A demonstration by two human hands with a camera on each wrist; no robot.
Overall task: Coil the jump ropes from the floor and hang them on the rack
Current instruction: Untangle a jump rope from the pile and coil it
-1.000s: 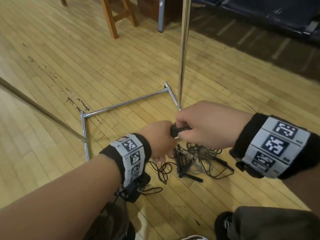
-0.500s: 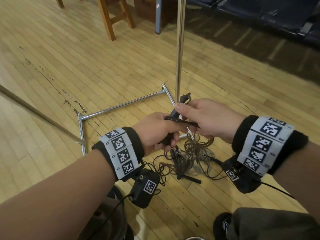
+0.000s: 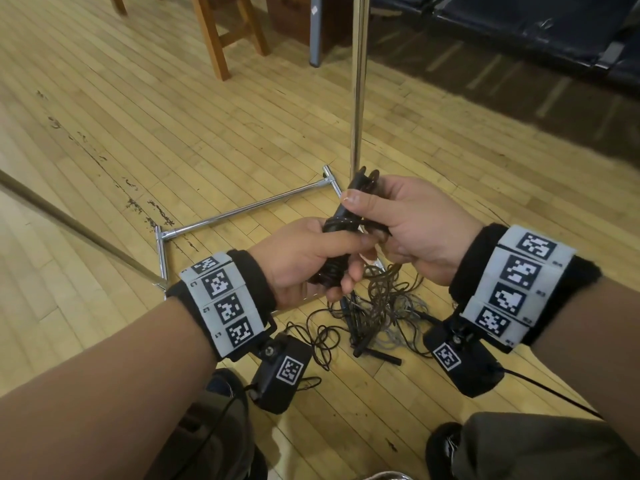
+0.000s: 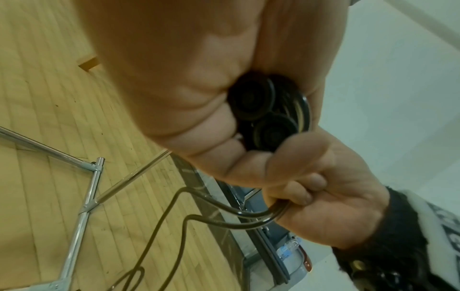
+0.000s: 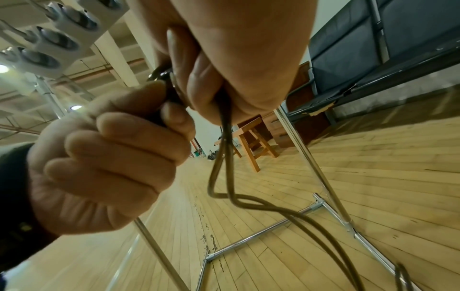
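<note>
A black jump rope's two handles (image 3: 341,221) are bundled upright in front of me, with cord wound round them. My left hand (image 3: 341,271) grips their lower part; their round end caps (image 4: 261,112) show in the left wrist view. My right hand (image 3: 369,216) pinches the upper part and cord, thumb on top. Two cord strands (image 5: 224,157) hang from my right hand's fingers (image 5: 219,94) toward the floor. A tangled pile of further jump ropes (image 3: 384,310) lies below, beside the chrome rack's base (image 3: 242,213). The rack's upright pole (image 3: 358,81) stands just behind my hands.
A wooden stool (image 3: 221,29) and a grey post (image 3: 316,29) stand at the back. Dark padded mats (image 3: 519,26) lie at the back right. A slanted metal rod (image 3: 79,233) crosses the floor at left. My shoes and knees are at the bottom edge.
Both hands have risen from just above the pile, bringing the handles upright. More cord is now wound round the handles, and the strands hang from my right hand.
</note>
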